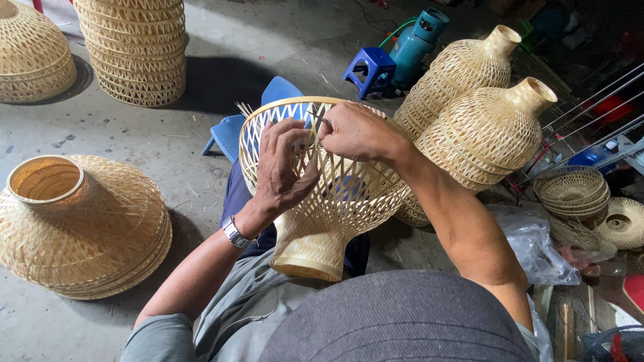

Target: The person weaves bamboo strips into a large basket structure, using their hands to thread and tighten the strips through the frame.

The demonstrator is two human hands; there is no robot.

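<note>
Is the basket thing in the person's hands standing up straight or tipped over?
Tipped. The woven bamboo shade leans on the lap, narrow neck pointing down toward the person, wide rim facing up and away. Left hand and right hand grip it.

Open-weave bamboo lampshade (335, 201) tilted on lap, narrow neck down.

A: State left hand (285, 167) pose.
B: Forearm raised from lower left, wrist bent, fingers curled forward.
A: Right hand (359, 131)?
B: Arm extended from lower right, fingers pinched together, just beside left fingertips.
</note>
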